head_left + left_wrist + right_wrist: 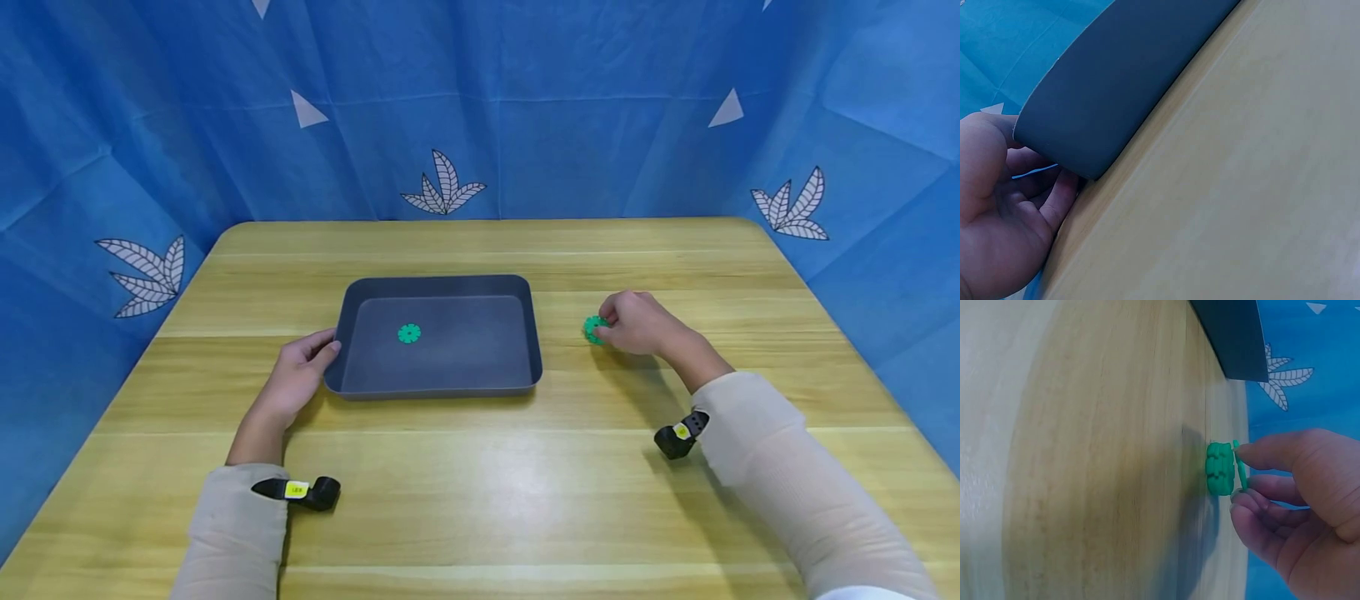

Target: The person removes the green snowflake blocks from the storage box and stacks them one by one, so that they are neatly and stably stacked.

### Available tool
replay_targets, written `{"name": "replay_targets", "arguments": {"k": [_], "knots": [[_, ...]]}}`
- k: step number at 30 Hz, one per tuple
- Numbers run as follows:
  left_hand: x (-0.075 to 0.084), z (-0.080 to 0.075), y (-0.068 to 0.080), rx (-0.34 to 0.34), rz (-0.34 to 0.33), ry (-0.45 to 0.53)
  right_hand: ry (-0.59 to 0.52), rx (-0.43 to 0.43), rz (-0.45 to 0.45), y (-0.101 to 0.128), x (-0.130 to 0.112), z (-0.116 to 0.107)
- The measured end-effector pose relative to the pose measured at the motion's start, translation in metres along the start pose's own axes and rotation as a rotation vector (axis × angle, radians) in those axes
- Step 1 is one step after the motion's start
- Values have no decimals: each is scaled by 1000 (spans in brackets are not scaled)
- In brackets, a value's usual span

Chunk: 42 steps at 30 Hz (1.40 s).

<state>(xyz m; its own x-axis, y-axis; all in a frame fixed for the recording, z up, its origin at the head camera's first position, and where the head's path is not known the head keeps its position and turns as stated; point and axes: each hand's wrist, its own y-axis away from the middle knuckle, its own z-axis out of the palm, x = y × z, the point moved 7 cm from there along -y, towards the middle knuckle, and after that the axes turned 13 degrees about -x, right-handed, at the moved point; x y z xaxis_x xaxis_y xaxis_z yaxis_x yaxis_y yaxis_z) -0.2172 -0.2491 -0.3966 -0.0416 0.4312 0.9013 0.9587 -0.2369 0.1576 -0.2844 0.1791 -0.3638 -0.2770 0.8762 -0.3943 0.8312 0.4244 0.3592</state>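
A dark grey rectangular tray [450,367] lies on the table, with one flat green notched disc [408,333] inside it, left of centre. My left hand [296,375] grips the tray's left edge, its thumb over the rim. In the left wrist view, the other fingers bend near the tray's lower corner. To the right of the tray, my right hand [637,323] pinches a thin green disc [1240,465] between thumb and fingers. That disc tilts slightly, just off a short stack of similar green discs [1219,469] standing on the table.
The light wooden table [487,500] has rounded far corners. A blue curtain [562,150] printed with leaves and triangles hangs behind it and along both sides. Black wrist cameras are on the left sleeve [232,533] and the right sleeve [795,467].
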Motion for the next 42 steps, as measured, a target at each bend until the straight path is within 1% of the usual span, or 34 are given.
{"name": "replay_targets", "arguments": {"k": [15,24,42], "knots": [[0,0,1,0,-12,12,-2,3,9,1,1,2],[0,0,1,-3,-21,12,1,-26,-2,0,4,4],[-2,0,-1,-2,-21,11,-2,-35,-4,3,2,4]]}}
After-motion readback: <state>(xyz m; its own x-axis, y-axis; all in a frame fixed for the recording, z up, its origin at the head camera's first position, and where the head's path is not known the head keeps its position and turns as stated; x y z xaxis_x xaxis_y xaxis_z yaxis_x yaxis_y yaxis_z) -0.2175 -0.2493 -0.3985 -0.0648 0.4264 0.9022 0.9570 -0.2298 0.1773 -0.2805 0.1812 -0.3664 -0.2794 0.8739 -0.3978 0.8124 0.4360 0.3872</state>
